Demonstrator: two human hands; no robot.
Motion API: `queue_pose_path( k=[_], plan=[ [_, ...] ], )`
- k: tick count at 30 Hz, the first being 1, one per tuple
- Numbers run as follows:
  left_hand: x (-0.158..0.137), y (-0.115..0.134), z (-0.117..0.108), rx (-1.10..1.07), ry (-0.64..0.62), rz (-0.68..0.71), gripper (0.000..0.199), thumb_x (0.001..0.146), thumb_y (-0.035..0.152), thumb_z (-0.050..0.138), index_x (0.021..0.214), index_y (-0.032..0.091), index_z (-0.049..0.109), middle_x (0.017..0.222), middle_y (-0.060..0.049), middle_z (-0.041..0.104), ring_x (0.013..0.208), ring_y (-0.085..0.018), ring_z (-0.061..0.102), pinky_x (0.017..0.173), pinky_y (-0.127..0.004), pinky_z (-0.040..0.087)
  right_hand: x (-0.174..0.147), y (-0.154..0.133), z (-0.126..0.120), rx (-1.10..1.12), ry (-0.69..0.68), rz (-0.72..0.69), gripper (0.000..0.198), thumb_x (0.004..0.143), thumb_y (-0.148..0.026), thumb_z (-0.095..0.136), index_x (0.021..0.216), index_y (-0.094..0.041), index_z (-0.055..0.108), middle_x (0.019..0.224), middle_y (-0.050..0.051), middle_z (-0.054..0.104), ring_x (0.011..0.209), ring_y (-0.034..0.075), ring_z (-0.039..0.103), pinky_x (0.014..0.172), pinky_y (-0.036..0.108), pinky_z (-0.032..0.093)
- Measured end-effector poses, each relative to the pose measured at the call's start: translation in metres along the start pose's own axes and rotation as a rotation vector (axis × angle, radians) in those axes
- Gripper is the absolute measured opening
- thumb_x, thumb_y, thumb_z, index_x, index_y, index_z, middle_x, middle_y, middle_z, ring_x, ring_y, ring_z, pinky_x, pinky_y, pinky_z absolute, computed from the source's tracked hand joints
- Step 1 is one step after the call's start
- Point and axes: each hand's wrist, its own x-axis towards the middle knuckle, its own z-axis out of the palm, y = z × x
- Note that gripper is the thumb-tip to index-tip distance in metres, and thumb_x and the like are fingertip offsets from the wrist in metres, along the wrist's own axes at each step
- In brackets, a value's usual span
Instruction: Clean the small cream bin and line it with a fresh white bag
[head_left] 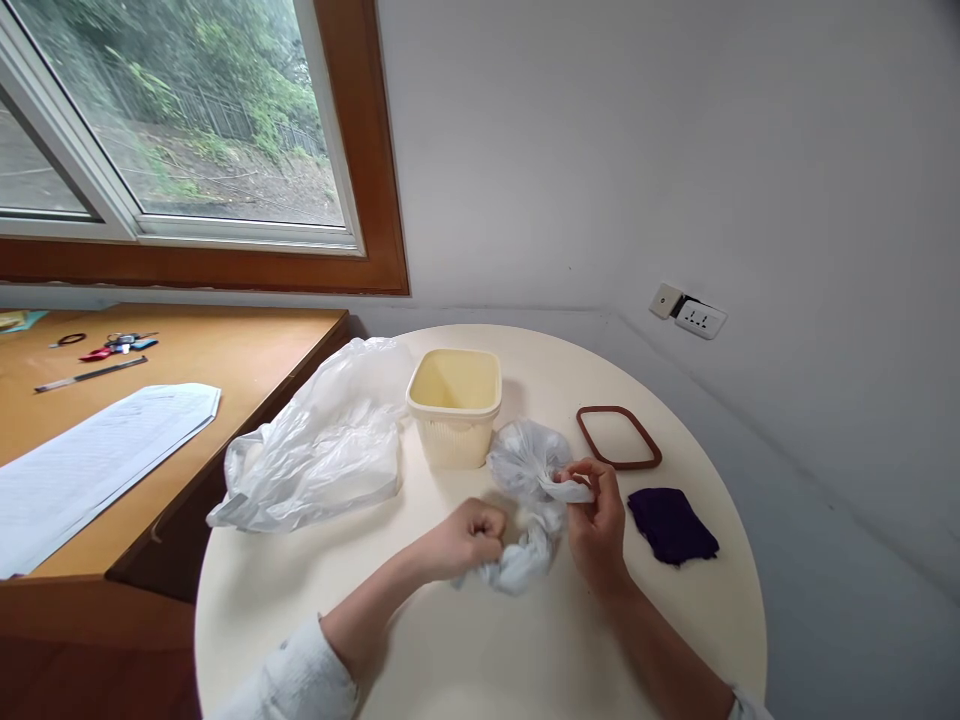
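Note:
A crumpled, translucent white plastic bag (pixel 529 450) lies gathered in front of me, with a rounded, puffed part at the back and a twisted length trailing forward. My right hand (pixel 598 525) pinches a gathered piece of it between thumb and fingers. Closed into a fist, my left hand (pixel 469 540) is at the twisted end, which comes out beside its fingers; motion blurs it a little. Just behind the bag stands a cream plastic bin (pixel 456 435), upright and open at the top.
Another white plastic bag (pixel 322 450) is spread left of the bin on the round table (pixel 465 650). To the right lie a brown rounded frame (pixel 637 464) and a folded dark purple cloth (pixel 673 525). A wooden desk (pixel 247 345) with papers (pixel 112 450) and keys (pixel 124 343) adjoins at left.

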Motion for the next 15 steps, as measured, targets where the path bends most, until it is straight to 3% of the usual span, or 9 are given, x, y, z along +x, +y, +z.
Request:
queue_pose_path(
  k=[3,4,6,8,11,15],
  plan=[
    [-0.009,0.011,0.004,0.073,-0.403,-0.043,0.021,0.062,0.018,0.054,0.049,0.018,0.038,0.049,0.005,0.031,0.047,-0.008,0.027,0.043,-0.022,0.021,0.003,-0.003,0.0,0.015,0.024,0.033,0.014,0.076,-0.019,0.052,0.089,-0.021,0.048,0.085,0.002,0.056,0.081,0.017,0.058,0.068,0.029,0.046],
    [-0.01,0.014,0.005,0.075,-0.471,-0.045,0.02,0.066,0.022,0.056,0.052,0.018,0.042,0.05,0.004,0.035,0.048,-0.008,0.03,0.044,-0.023,0.024,0.003,-0.004,0.0,0.02,0.029,0.04,0.014,0.075,-0.019,0.052,0.088,-0.021,0.048,0.084,0.002,0.056,0.08,0.017,0.058,0.067,0.028,0.046],
    [-0.011,0.016,0.005,0.048,-0.48,-0.031,0.021,0.072,0.031,0.057,0.058,0.018,0.049,0.054,0.002,0.043,0.051,-0.01,0.038,0.047,-0.023,0.031,0.005,-0.004,-0.001,0.046,0.029,0.061,0.014,0.073,-0.018,0.052,0.087,-0.021,0.049,0.081,0.0,0.056,0.075,0.016,0.057,0.066,0.028,0.045],
    [-0.008,0.013,0.005,0.021,-0.362,0.015,0.028,0.075,0.039,0.056,0.058,0.018,0.048,0.056,0.002,0.045,0.052,-0.01,0.039,0.049,-0.023,0.032,0.005,-0.003,-0.002,0.103,0.016,0.104,0.015,0.073,-0.018,0.052,0.088,-0.021,0.05,0.078,-0.001,0.056,0.069,0.015,0.057,0.065,0.028,0.045],
    [-0.001,0.005,0.005,-0.022,-0.067,0.059,0.036,0.078,0.044,0.054,0.058,0.018,0.042,0.051,0.005,0.038,0.046,-0.007,0.03,0.044,-0.021,0.024,0.005,-0.002,-0.003,0.205,-0.021,0.177,0.016,0.075,-0.02,0.051,0.09,-0.021,0.052,0.067,-0.003,0.056,0.059,0.014,0.057,0.061,0.028,0.045],
    [0.006,-0.006,0.005,-0.073,0.175,0.023,0.031,0.08,0.046,0.052,0.069,0.018,0.045,0.053,0.002,0.054,0.04,-0.007,0.035,0.041,-0.02,0.024,0.005,-0.003,-0.004,0.35,-0.097,0.282,0.013,0.076,-0.022,0.05,0.088,-0.021,0.053,0.053,-0.006,0.051,0.046,0.013,0.051,0.049,0.025,0.039]
  ],
)
